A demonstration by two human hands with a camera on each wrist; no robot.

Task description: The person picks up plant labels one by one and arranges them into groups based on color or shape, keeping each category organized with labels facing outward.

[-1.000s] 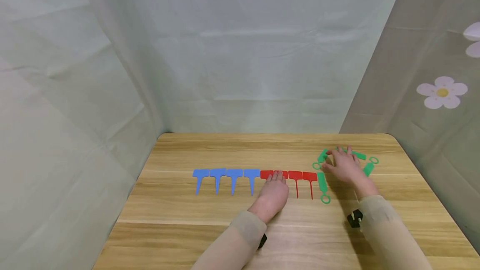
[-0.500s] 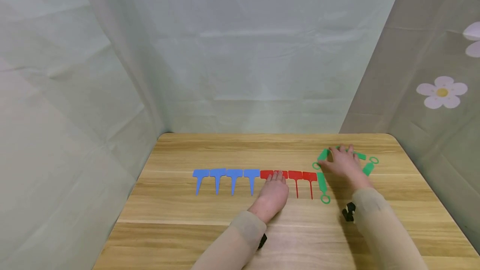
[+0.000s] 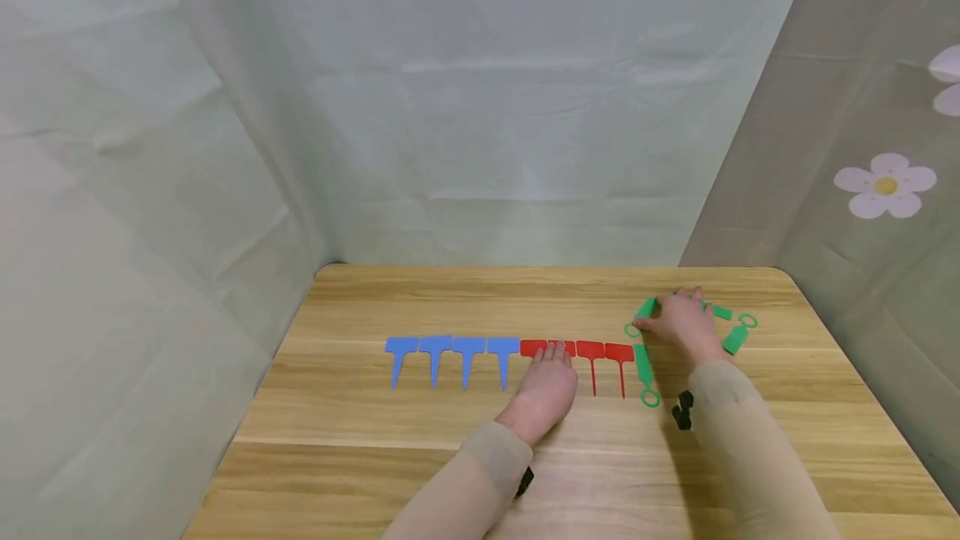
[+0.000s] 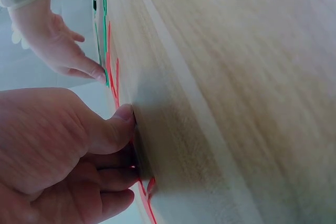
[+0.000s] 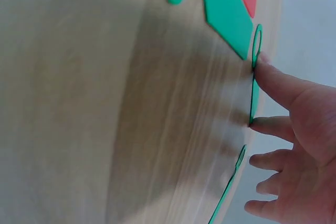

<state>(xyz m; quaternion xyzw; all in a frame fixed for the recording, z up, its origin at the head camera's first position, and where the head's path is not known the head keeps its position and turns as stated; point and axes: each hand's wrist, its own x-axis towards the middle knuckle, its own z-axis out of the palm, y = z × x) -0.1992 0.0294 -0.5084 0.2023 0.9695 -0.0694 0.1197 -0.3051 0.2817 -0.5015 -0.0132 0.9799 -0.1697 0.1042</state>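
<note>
In the head view, my left hand [image 3: 547, 390] rests with extended fingertips on a red T-shaped tag [image 3: 560, 348] in a row on the table. The left wrist view shows its thumb and fingers low at the tabletop. My right hand [image 3: 684, 325] reaches over the green ring-ended tags at the back right. It has thumb and index finger at the two ends of one green ring-ended tag [image 5: 255, 93], holding it between them; its other fingers are spread. Another green ring-ended tag [image 3: 643, 365] lies upright at the row's right end, beside the red tags.
Several blue T-shaped tags [image 3: 468, 347] form the row's left part. More green tags, one [image 3: 736, 339] right of my right hand and one [image 3: 722, 312] behind it, lie loose. Curtains [image 3: 525, 107] surround the wooden table [image 3: 360, 457].
My right hand has shifted left, and its thumb and index finger have closed in on the green tag at the back. My left hand has stayed on the red tags.
</note>
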